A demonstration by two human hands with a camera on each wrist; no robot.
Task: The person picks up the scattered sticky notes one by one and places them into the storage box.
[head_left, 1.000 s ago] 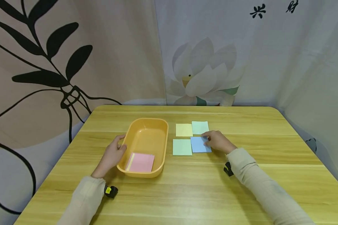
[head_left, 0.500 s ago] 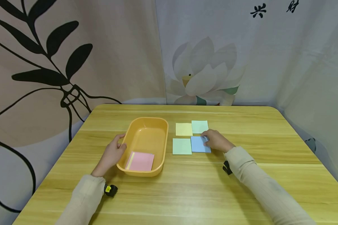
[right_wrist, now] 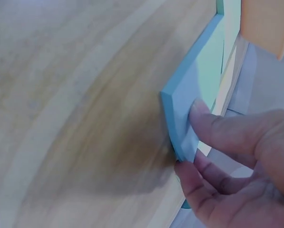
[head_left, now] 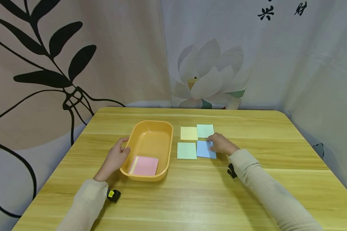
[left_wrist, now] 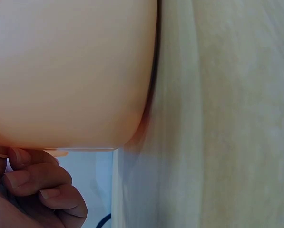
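A yellow-orange plastic basin point(head_left: 150, 144) stands left of the table's middle, with a pink sticky-note pad point(head_left: 146, 166) at its near end. A narrow pale-yellow strip point(head_left: 134, 165) shows along the pink pad's left side. My left hand point(head_left: 115, 158) grips the basin's left rim; in the left wrist view its fingers are curled beside the basin wall. My right hand point(head_left: 222, 144) pinches a blue sticky-note pad point(head_left: 204, 149) at its right edge. In the right wrist view the thumb point(right_wrist: 203, 116) lies on the pad's top face, the fingertips at its edge.
Close to the blue pad lie a light-green pad point(head_left: 186, 150) on its left, a yellow pad point(head_left: 189, 133) behind to the left, and a mint pad point(head_left: 205, 130) directly behind. The wooden table point(head_left: 191, 202) ends at a printed curtain point(head_left: 127, 64).
The blue pad's near edge has turned slightly, and the pad has shifted a touch toward me with my right hand on it. My left hand and the basin stay in place.
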